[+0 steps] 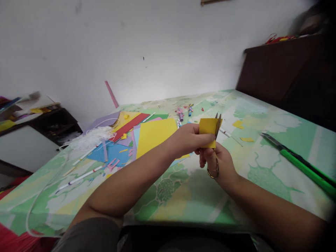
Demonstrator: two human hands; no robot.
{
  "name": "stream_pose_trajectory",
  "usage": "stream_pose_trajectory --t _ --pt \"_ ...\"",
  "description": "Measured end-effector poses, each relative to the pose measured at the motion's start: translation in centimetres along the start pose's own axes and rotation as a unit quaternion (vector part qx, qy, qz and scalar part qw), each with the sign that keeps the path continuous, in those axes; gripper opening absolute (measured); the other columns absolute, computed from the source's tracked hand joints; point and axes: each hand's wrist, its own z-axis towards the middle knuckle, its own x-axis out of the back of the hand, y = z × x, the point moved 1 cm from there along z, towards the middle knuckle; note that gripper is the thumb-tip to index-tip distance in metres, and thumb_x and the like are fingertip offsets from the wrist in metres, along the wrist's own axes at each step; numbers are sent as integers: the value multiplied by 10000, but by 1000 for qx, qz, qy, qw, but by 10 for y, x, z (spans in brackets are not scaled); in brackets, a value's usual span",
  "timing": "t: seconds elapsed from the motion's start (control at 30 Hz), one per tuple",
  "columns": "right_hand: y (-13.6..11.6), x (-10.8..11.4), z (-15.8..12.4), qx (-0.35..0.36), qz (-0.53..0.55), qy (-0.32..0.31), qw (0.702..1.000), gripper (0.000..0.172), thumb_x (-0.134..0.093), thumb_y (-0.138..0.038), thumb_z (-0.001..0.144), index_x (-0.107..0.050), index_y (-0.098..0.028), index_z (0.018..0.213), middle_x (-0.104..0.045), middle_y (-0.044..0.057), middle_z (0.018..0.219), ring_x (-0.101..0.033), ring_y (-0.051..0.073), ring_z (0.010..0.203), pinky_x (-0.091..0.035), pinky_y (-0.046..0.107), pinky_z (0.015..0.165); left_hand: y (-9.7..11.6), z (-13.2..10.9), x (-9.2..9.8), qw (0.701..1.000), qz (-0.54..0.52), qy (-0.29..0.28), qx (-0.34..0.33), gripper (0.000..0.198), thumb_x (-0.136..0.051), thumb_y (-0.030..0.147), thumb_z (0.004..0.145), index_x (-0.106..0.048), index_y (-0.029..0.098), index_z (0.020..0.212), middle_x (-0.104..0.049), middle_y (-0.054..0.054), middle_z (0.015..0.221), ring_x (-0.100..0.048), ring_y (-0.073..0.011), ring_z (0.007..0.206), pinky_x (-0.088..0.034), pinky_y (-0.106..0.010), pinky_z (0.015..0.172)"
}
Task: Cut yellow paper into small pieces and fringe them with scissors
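My left hand (pixel 193 138) pinches a small yellow piece of paper (pixel 206 126) between thumb and fingers, holding it up above the table. Lower and to the right, my right hand (pixel 222 162) grips a pair of scissors (pixel 218 125), its fingers around the handle loops. The two blades point upward at the right side of the paper, slightly parted at their tips. Part of the blades and the lower paper edge are hidden by my fingers. Behind my left forearm lies a larger yellow sheet (pixel 156 134) on top of other coloured sheets.
A green-handled cutter (pixel 301 164) lies at the right. Yellow scraps (pixel 238 124) lie beyond my right hand. White string (pixel 97 138), a red strip (pixel 130 127), a blue sheet (pixel 101 154) and white pens (pixel 81 176) spread across the left of the patterned tablecloth (pixel 199 199).
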Motion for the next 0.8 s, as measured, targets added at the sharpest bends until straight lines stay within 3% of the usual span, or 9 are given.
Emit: stream_pose_trajectory --t 0.23,0.33,0.57,0.8 --pt "1 4 2 -57 -11 27 998 485 -532 -674 642 -503 -190 665 -461 -40 425 -442 106 373 -353 250 368 3 6 -5 1000 10 7 -9 182 -488 203 679 -478 158 502 -491 26 441 -455 -66 432 -348 -204 458" --pt "3 5 2 -41 21 53 998 467 -542 -660 650 -482 -197 673 -471 -41 478 -424 96 372 -337 252 370 2 11 -5 1000 4 20 -17 166 -496 219 677 -502 156 523 -497 22 466 -468 -70 450 -368 -203 461" --pt "20 14 20 3 84 110 990 369 -485 -571 761 -442 -208 709 -457 -38 599 -454 109 557 -411 280 579 -12 11 3 993 50 99 24 86 -479 194 655 -476 162 575 -501 23 512 -488 -71 466 -410 -193 456" --pt "31 8 35 -35 128 47 990 284 -666 -347 625 -487 -200 788 -570 9 836 -562 149 790 -445 314 743 -46 -5 0 988 92 24 119 57 -482 154 606 -437 175 634 -510 19 537 -544 -115 518 -444 -230 488"
